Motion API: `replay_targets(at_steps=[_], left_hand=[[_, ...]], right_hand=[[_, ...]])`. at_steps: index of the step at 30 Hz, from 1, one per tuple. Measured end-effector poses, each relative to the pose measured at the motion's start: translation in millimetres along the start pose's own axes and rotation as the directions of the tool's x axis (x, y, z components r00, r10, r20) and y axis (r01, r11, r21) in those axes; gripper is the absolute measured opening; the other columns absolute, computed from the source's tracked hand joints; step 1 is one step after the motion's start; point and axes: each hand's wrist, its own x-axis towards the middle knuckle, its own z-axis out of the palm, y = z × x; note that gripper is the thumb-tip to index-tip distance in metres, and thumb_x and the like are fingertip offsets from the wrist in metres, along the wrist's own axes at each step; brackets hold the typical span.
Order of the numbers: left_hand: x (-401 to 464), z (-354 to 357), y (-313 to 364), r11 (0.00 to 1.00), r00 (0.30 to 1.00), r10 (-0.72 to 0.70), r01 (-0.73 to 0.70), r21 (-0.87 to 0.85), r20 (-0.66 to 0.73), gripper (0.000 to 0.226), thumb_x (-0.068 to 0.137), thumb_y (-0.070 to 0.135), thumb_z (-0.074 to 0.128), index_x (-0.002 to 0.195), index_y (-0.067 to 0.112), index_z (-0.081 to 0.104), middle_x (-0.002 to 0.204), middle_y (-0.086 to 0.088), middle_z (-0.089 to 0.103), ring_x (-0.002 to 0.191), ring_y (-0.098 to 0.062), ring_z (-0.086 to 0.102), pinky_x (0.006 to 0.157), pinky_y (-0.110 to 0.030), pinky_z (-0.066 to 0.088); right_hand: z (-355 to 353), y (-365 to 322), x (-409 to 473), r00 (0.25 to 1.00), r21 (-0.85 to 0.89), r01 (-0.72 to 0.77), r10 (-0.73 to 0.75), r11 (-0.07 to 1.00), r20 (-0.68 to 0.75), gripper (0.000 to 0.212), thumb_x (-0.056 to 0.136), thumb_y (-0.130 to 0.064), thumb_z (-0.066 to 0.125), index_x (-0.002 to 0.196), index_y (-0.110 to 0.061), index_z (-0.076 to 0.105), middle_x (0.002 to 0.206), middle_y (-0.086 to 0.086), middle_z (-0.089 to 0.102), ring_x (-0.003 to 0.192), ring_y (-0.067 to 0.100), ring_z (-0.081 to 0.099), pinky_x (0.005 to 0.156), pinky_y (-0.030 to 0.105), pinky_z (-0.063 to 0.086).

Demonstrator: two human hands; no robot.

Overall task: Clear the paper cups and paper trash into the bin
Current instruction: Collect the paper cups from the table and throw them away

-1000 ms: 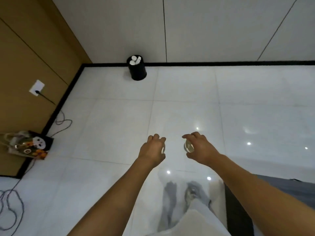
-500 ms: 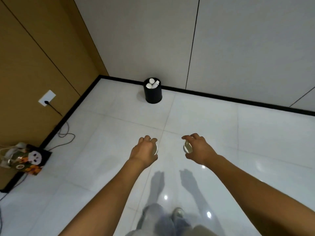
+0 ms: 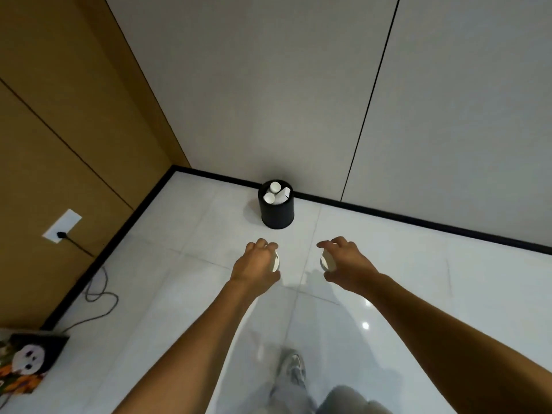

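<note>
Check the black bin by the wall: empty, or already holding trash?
Not empty. White paper cups show inside the black bin, up near its rim. How far down the trash goes cannot be told.

Even indoor light; floor (image 3: pixel 388 294) glare spots; edges warped, shoe (image 3: pixel 294 367) blurred.

I stand on a glossy white tiled floor (image 3: pixel 185 282). A black bin (image 3: pixel 277 211) sits by its far edge. A cable (image 3: pixel 98 294) and a printed bag (image 3: pixel 27 363) lie along its left edge.
</note>
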Motion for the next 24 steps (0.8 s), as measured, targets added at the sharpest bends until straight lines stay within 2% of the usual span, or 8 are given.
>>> replay_targets(at_steps=[4,10,15,18,24], left_hand=[[73,-31,-15,1.0,1.0,0.007,-0.007,0.005,-0.028,0.059,0.086,0.031,0.063,0.138,0.022,0.039,0.137,0.001,0.04,0.125,-0.02,0.036,0.092,-0.035,0.047],[190,-55,-24,1.0,1.0,0.005,-0.006,-0.009,-0.005,0.06,0.085,0.033,0.065,0.138,0.023,0.039,0.139,0.001,0.038,0.126,-0.02,0.037,0.092,-0.034,0.046],[299,-77,-29,0.998,0.999,-0.049,0.049,-0.04,-0.01,0.058,0.085,0.03,0.065,0.137,0.02,0.039,0.137,0.0,0.041,0.123,-0.022,0.038,0.092,-0.037,0.049],[356,-87,-34,0.994,0.995,-0.099,0.098,-0.056,-0.019,0.055,0.087,0.03,0.063,0.135,0.018,0.04,0.135,-0.001,0.041,0.123,-0.021,0.038,0.09,-0.034,0.05],[436,-97,-58,0.968,0.978,-0.211,0.208,-0.138,-0.004,0.058,0.087,0.029,0.063,0.138,0.019,0.039,0.136,-0.002,0.041,0.124,-0.021,0.038,0.091,-0.034,0.049]], right_hand=[[-34,-12,74,1.0,0.028,0.008,-0.007,1.0,-0.016,0.069,0.079,-0.02,0.068,0.141,-0.029,0.038,0.138,0.001,0.038,0.124,0.026,0.038,0.09,0.039,0.05],[-73,2,188,1.0,0.004,0.008,-0.009,1.0,0.017,0.071,0.079,-0.02,0.069,0.142,-0.028,0.037,0.139,0.003,0.038,0.124,0.026,0.039,0.093,0.035,0.047],[-111,20,303,0.999,0.006,0.027,-0.027,1.0,0.022,0.072,0.078,-0.02,0.071,0.142,-0.027,0.038,0.141,0.003,0.037,0.125,0.026,0.038,0.094,0.034,0.046],[-128,23,370,0.997,0.011,0.043,-0.044,0.999,0.059,0.072,0.078,-0.018,0.07,0.142,-0.026,0.038,0.141,0.004,0.037,0.126,0.027,0.037,0.095,0.035,0.046],[-143,19,473,0.99,0.028,0.072,-0.075,0.997,0.116,0.072,0.079,-0.016,0.071,0.142,-0.025,0.038,0.139,0.004,0.038,0.126,0.027,0.038,0.091,0.034,0.045]])
